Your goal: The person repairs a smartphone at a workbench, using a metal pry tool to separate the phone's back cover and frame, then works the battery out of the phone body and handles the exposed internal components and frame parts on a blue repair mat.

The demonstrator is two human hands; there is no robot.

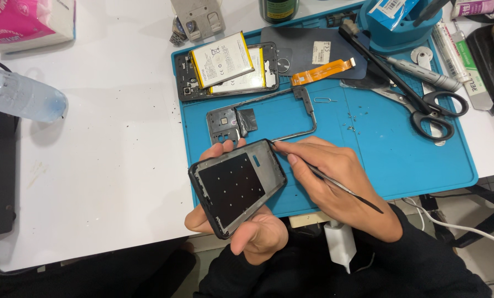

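Nearest the camera, the left hand point(241, 229) cradles a dark phone frame point(237, 186) from below, thumb folded over its near edge and fingertips curled over its far edge, so the frame sits tilted above the table edge and the lap. Just beside it, the right hand point(335, 179) pinches a thin metal tool point(343, 189) between thumb and fingers, its fine tip touching the frame's upper right corner.

That corner looks like the weak spot: if the tip slips off the rim it could skid across the black inner panel and scratch it, or jab the left fingertips that lie close by. Too much sideways force could also bend the thin rim. Because the frame is held over the gap at the table edge, a loosened grip would likely drop it to the floor rather than onto the blue mat point(379, 143).

Farther out on the mat lies a bare metal bezel point(269, 118) with a taped patch, and beyond that an open phone body with its battery point(222, 59) lifted askew. An orange ribbon cable point(321, 72) rests to the right, with scissors point(432, 107) and a screwdriver point(423, 70) further along. Small dark crumbs dot the mat and table; these could work their way into the frame if it is laid down there.
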